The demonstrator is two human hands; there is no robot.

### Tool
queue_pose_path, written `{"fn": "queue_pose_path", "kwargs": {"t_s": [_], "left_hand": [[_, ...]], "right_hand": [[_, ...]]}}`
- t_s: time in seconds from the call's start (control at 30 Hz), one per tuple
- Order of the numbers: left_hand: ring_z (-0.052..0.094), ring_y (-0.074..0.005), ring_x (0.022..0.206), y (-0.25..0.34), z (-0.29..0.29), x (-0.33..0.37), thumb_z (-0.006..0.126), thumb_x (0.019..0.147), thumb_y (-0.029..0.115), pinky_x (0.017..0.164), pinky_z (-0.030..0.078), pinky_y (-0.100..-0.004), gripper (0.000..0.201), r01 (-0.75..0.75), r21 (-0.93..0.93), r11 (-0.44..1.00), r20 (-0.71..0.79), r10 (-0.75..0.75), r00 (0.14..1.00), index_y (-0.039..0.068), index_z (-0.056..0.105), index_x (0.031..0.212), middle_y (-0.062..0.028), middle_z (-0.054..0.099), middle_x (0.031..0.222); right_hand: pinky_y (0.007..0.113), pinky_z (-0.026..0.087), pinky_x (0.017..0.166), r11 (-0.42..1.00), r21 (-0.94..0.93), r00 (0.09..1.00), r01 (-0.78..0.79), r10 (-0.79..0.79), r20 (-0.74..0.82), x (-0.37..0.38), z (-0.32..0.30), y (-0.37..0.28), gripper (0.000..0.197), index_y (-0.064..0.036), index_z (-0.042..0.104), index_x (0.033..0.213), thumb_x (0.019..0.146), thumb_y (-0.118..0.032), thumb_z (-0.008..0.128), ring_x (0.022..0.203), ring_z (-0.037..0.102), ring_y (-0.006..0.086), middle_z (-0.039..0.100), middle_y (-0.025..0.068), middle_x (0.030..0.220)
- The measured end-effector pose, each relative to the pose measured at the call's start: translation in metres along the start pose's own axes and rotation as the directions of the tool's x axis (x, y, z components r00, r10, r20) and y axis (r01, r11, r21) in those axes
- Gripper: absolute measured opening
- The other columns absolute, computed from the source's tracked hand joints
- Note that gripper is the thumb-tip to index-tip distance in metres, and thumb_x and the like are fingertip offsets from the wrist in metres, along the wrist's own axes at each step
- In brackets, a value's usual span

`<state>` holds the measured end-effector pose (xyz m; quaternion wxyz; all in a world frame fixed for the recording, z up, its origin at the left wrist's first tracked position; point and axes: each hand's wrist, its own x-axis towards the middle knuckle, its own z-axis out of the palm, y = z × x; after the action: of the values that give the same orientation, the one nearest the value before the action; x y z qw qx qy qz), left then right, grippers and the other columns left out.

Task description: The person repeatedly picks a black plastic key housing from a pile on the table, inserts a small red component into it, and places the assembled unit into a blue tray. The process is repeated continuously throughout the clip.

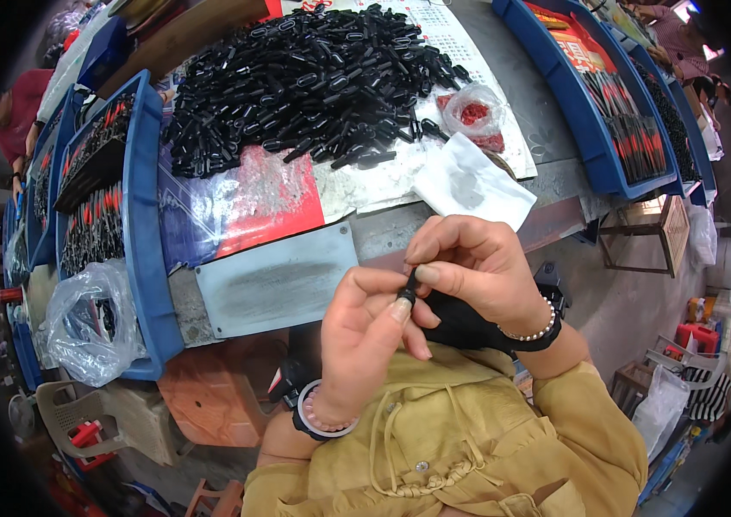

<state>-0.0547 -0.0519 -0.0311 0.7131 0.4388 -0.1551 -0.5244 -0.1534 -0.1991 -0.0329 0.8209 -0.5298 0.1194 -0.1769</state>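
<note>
A small black piece point(408, 291), slim and partly covered by my fingers, is pinched between both hands above my lap. My left hand point(364, 320) grips its lower end between thumb and forefinger. From the other side, my right hand point(475, 265) closes thumb and fingertips on its upper end. Beyond the hands, a large heap of small black plastic parts point(314, 77), some with an oval loop, covers paper sheets on the table. Its exact kind is hidden by the fingers. A white sheet with a grey smudge point(477, 185) lies just past my right hand.
A plastic bag with tiny red pieces point(471, 112) lies right of the heap. A grey-blue plate point(279, 280) sits at the table's near edge. Blue bins point(143, 224) with black and red-tipped items flank the left, and another blue bin point(594, 142) the right. A clear bag point(94, 323) hangs at left.
</note>
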Motion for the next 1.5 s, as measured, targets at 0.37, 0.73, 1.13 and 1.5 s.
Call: {"fn": "queue_pose_path", "kwargs": {"t_s": [0.37,0.73,1.13,1.5], "left_hand": [[0.055,-0.0101,0.052,0.013,0.011,0.026,0.042,0.095,0.004,0.052,0.045,-0.019,0.038,-0.169,0.149,0.974,0.049,0.163,0.985,-0.004,0.035,0.132,-0.013,0.063,0.079],[0.054,-0.0083,0.051,0.009,0.009,0.042,0.049,0.097,0.011,0.049,0.042,-0.0169,0.033,-0.31,0.141,0.94,0.042,0.307,0.951,-0.002,0.038,0.125,-0.0083,0.062,0.076],[0.053,-0.0054,0.053,0.013,-0.002,0.058,0.049,0.097,0.009,0.048,0.041,-0.0162,0.026,-0.411,0.104,0.906,-0.007,0.413,0.91,-0.001,0.039,0.119,-0.0081,0.063,0.077],[0.053,-0.0059,0.052,0.022,-0.004,0.059,0.051,0.097,0.01,0.048,0.042,-0.0161,0.023,-0.392,0.137,0.91,-0.027,0.399,0.917,0.0,0.039,0.114,-0.0083,0.063,0.075]], "right_hand": [[0.02,0.049,0.065,0.91,-0.291,0.937,0.295,-0.336,-0.099,0.018,0.002,0.006,0.01,0.0019,0.059,0.098,0.088,0.004,0.06,0.079,0.059,0.0064,0.062,0.0071,0.095],[0.022,0.047,0.07,0.831,-0.391,0.873,0.395,-0.472,-0.123,0.037,0.005,0.015,0.01,0.0008,0.059,0.096,0.087,0.002,0.062,0.081,0.058,0.0079,0.061,0.0063,0.093],[0.025,0.049,0.073,0.814,-0.371,0.828,0.447,-0.533,-0.174,0.055,0.021,0.019,0.012,0.0044,0.06,0.097,0.085,0.004,0.061,0.084,0.06,0.013,0.061,0.0112,0.098],[0.025,0.047,0.068,0.794,-0.376,0.846,0.477,-0.531,-0.048,0.061,0.012,0.015,0.009,0.0046,0.06,0.092,0.083,0.004,0.063,0.08,0.06,0.0138,0.063,0.0121,0.092]]}}
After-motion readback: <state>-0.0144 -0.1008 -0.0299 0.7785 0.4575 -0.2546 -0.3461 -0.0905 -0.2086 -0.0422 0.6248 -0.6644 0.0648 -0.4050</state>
